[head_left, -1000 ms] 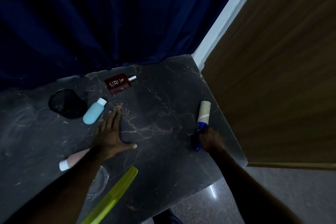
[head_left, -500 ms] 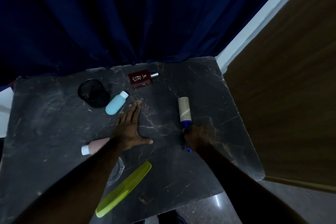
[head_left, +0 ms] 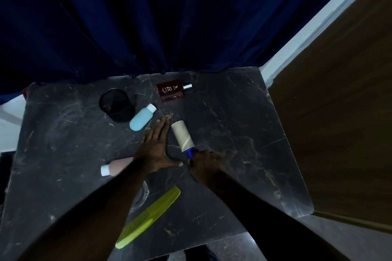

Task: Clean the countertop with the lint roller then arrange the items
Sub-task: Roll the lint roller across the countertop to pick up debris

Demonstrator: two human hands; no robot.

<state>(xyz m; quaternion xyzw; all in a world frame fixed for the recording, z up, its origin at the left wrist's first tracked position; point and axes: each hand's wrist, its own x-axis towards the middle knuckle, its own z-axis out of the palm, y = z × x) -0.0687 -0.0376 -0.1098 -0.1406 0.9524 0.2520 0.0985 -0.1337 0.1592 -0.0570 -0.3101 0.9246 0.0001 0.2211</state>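
Observation:
My right hand (head_left: 204,162) grips the blue handle of the lint roller (head_left: 183,136), whose pale roll lies on the dark marble countertop (head_left: 233,116) near the middle. My left hand (head_left: 156,148) rests flat on the stone just left of the roll, fingers spread, holding nothing. Around it lie a light blue bottle (head_left: 141,117), a dark red perfume bottle (head_left: 171,89), a pink tube (head_left: 116,166) partly under my left forearm, and a yellow-green comb (head_left: 149,216) near the front edge. Some brown crumbs (head_left: 168,116) lie by my left fingertips.
A black mesh cup (head_left: 116,105) stands at the back left. A clear glass dish (head_left: 142,196) shows partly under my left forearm. A dark blue curtain (head_left: 148,17) hangs behind the counter, and a wooden panel (head_left: 339,101) borders its right side.
My right hand has moved the lint roller leftward across the counter, from near the right edge to beside my left hand. The left hand has stayed flat in place.

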